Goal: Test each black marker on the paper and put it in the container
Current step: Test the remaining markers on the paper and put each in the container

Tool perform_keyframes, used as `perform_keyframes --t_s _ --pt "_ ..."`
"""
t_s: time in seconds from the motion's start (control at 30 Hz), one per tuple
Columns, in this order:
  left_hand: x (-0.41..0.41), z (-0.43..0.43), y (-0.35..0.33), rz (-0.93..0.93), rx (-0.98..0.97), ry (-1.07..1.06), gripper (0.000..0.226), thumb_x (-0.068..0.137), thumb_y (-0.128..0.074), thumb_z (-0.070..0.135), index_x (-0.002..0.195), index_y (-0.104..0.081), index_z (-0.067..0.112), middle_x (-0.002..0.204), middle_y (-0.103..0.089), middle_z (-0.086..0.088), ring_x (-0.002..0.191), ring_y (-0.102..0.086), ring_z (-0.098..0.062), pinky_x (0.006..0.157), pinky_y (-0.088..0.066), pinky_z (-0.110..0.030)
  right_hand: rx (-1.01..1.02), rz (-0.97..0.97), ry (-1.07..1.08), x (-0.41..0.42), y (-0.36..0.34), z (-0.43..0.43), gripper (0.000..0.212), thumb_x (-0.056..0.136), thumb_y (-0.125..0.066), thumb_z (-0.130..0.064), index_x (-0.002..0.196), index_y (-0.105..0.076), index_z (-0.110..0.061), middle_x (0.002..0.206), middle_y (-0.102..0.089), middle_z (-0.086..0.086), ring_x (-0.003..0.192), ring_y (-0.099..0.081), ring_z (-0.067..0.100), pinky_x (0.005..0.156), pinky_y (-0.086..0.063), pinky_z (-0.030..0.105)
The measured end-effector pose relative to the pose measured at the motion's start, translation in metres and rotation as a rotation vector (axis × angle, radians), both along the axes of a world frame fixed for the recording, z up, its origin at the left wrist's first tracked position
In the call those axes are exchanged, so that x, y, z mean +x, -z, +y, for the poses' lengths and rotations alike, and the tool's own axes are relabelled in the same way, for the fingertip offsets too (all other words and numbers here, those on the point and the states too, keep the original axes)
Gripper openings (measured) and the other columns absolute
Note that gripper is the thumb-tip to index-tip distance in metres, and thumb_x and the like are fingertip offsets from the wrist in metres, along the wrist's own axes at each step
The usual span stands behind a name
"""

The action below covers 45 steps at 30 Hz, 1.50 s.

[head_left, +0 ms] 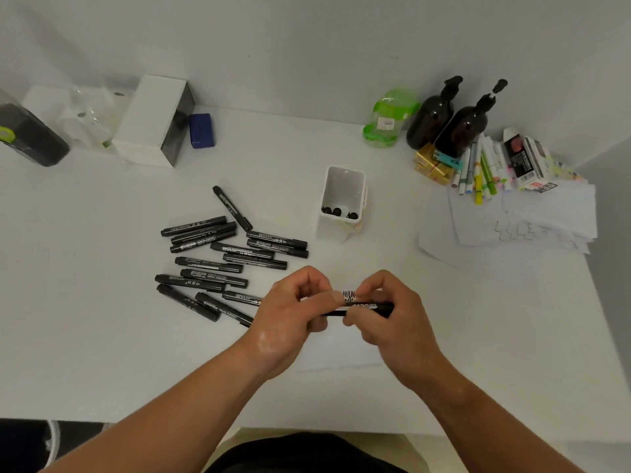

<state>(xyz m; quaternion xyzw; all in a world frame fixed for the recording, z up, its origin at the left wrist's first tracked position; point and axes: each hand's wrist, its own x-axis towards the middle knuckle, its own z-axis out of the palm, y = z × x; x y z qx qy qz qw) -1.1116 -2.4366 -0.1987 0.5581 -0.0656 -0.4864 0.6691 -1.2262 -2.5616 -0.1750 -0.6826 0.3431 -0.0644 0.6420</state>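
Observation:
Both hands hold one black marker [367, 308] level above a white sheet of paper [336, 349] at the table's front middle. My left hand [293, 310] grips its left end and my right hand [389, 312] grips its right part. A black zigzag scribble [349, 295] shows on the paper just behind the marker. Several black markers [218, 257] lie loose in a pile to the left. The white container [341, 203] stands upright behind the hands, with a few black marker ends showing inside.
A stack of white papers [532, 220] lies at the right, with coloured pens [478, 172], small boxes, two dark pump bottles [447, 117] and a green-capped bottle [386, 121] behind it. A white box [150, 121], a blue case [201, 130] and a dark device [30, 138] sit back left.

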Motion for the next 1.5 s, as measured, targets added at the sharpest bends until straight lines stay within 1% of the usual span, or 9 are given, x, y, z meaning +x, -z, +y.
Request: perform_keyframes --t_s 0.1,0.23,0.37,0.53,0.77,0.93,1.13,1.4,1.5 --pt "0.003 -0.002 -0.001 0.156 -0.240 -0.046 0.032 0.070 -0.077 0.007 0.100 -0.065 0.008 0.090 -0.062 -0.010 0.068 -0.052 -0.020 0.067 -0.046 -0.031 0.312 -0.072 0.162 -0.004 0.006 -0.010 0.015 0.075 -0.071 -0.015 0.077 -0.057 -0.017 0.073 -0.069 0.021 0.052 -0.045 0.019 0.047 -0.038 0.025" --pt "-0.005 0.001 0.005 0.072 -0.140 -0.057 0.026 0.082 -0.075 0.017 0.107 -0.073 0.016 0.105 -0.071 -0.012 0.091 -0.064 -0.026 0.084 -0.051 -0.039 0.535 -0.068 0.179 -0.003 0.014 0.002 0.016 0.086 -0.078 -0.019 0.079 -0.063 -0.016 0.084 -0.071 0.017 0.070 -0.062 0.021 0.058 -0.050 0.030" --pt "-0.005 0.006 0.016 -0.269 0.134 -0.013 0.018 0.093 -0.068 0.028 0.106 -0.073 0.040 0.093 -0.074 0.007 0.087 -0.066 -0.015 0.077 -0.052 -0.026 -0.008 0.229 -0.005 -0.001 0.022 -0.001 0.008 0.090 -0.078 -0.027 0.085 -0.072 -0.025 0.089 -0.076 -0.007 0.086 -0.071 0.006 0.083 -0.058 0.037" --pt "0.001 0.016 0.030 -0.677 0.232 0.230 0.010 0.095 -0.061 0.044 0.103 -0.068 0.044 0.077 -0.056 0.009 0.067 -0.053 -0.008 0.062 -0.049 -0.026 -0.202 0.162 -0.345 0.016 0.008 -0.015 0.029 0.081 -0.065 -0.055 0.109 -0.064 -0.049 0.091 -0.070 -0.016 0.086 -0.068 0.008 0.073 -0.053 0.018" --pt "0.023 0.022 0.047 -0.686 0.311 0.308 0.005 0.094 -0.064 0.044 0.097 -0.068 0.046 0.075 -0.063 0.019 0.068 -0.057 -0.003 0.064 -0.044 -0.014 -0.522 0.071 -0.399 0.049 -0.017 -0.047 0.007 0.089 -0.077 -0.026 0.090 -0.071 -0.027 0.070 -0.068 0.000 0.065 -0.060 0.018 0.067 -0.050 0.028" --pt "0.042 0.052 0.082 -0.718 0.627 0.203 0.018 0.094 -0.066 0.033 0.110 -0.071 0.028 0.089 -0.070 0.016 0.084 -0.066 -0.002 0.071 -0.044 -0.008 -0.838 -0.022 -0.168 0.091 -0.059 -0.114 0.008 0.089 -0.073 -0.034 0.087 -0.066 -0.031 0.065 -0.063 -0.015 0.065 -0.059 0.005 0.060 -0.041 0.010" --pt "0.040 0.085 0.102 -0.712 0.720 0.226 0.009 0.091 -0.070 0.027 0.099 -0.071 0.032 0.087 -0.071 0.017 0.079 -0.067 -0.001 0.075 -0.050 -0.016 -1.109 0.275 -0.332 0.144 -0.021 -0.122 0.015 0.096 -0.061 -0.037 0.106 -0.067 -0.027 0.094 -0.073 0.002 0.084 -0.066 0.026 0.077 -0.057 0.038" --pt "0.043 0.106 0.108 -0.708 0.787 0.209 0.010 0.093 -0.068 0.029 0.097 -0.068 0.038 0.088 -0.067 0.024 0.081 -0.064 -0.001 0.071 -0.044 -0.012 -1.033 0.512 -0.522 0.172 0.037 -0.106 0.024 0.098 -0.050 -0.023 0.108 -0.072 -0.017 0.105 -0.070 0.009 0.085 -0.062 0.028 0.068 -0.045 0.032" --pt "0.040 0.106 0.109 -0.707 0.782 0.203 0.009 0.093 -0.067 0.029 0.099 -0.068 0.036 0.089 -0.067 0.022 0.081 -0.064 -0.001 0.069 -0.042 -0.009 -1.034 0.570 -0.635 0.172 0.042 -0.103 0.026 0.100 -0.047 -0.018 0.111 -0.071 -0.014 0.104 -0.072 0.010 0.090 -0.063 0.028 0.075 -0.056 0.037"
